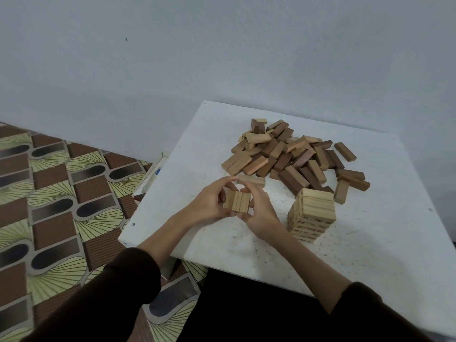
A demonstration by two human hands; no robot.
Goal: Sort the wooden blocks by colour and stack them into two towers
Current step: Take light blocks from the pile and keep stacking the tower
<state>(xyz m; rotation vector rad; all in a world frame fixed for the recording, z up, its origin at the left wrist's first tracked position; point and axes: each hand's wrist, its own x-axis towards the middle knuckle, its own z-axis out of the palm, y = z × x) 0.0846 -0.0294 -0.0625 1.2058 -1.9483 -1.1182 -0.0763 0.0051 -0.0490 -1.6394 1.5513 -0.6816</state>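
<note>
Three light wooden blocks lie side by side as one row, held between both hands above the white table. My left hand grips the row's left side, fingers over the top and thumb below. My right hand grips its right side. A tower of light blocks, several layers high, stands just right of my hands. Behind them a loose pile of mixed light and dark brown blocks spreads over the table's far part. One light block lies flat just beyond my fingers.
The table's left edge and near-left corner lie close to my left forearm. A patterned brown and green floor lies to the left. A pale wall runs behind the table. A white object with a blue mark lies by the table's left edge.
</note>
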